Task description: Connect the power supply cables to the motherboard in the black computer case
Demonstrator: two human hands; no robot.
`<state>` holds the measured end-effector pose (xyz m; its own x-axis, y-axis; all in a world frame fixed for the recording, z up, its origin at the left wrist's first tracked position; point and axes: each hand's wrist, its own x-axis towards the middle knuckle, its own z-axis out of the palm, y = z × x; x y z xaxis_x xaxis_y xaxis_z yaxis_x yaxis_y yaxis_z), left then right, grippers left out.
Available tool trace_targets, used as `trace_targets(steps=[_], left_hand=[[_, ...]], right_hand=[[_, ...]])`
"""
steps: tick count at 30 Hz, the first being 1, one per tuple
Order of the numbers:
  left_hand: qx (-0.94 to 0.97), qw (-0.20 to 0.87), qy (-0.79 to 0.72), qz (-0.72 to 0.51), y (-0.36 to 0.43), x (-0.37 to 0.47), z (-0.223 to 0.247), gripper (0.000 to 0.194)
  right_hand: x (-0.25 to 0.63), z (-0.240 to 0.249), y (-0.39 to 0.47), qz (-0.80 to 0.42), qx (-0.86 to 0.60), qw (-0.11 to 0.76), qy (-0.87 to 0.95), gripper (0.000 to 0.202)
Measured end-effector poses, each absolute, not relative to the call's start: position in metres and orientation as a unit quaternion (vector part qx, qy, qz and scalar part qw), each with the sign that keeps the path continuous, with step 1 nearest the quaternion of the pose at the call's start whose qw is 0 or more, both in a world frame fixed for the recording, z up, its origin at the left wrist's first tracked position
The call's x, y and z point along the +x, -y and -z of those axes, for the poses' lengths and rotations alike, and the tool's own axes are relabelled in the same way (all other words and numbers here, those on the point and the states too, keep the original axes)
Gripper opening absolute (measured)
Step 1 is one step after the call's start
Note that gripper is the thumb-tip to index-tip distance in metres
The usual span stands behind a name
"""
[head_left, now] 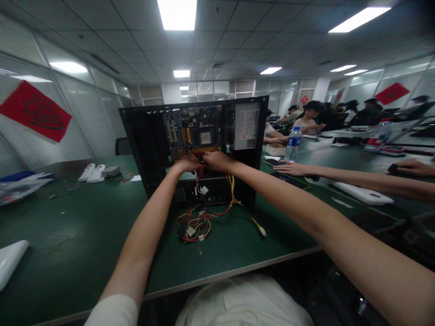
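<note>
An opened black computer case [141, 145] stands upright on the green table, its inside facing me. Inside it are a motherboard [197, 122] and, at the upper right, a silver power supply [246, 127]. Both my hands reach into the case at the motherboard's lower edge, beside an orange-brown strip [212, 150]. My left hand [189, 162] has its fingers bent together there, and my right hand [216, 160] is closed in a pinch close by. What their fingertips grip is hidden. Red, yellow and black power cables [204, 222] with white connectors hang below them onto the table.
On the right are a water bottle [293, 144], a small box [276, 149] and another person's hand [292, 168] on the table. White objects [92, 173] and plastic bags [23, 186] lie to the left. The table edge [238, 271] runs close before me.
</note>
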<state>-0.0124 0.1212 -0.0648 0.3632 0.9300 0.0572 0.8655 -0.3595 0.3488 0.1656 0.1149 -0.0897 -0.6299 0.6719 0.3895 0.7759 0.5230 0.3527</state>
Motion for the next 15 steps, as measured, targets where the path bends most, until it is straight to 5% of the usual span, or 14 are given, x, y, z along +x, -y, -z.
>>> trace_targets(steps=[15], left_hand=[[0.82,0.142,-0.541,-0.124,-0.122,-0.0131,0.0642,0.02]], right_hand=[[0.1659,0.0868,-0.1111,0.22,-0.417,0.12,0.874,0.026]])
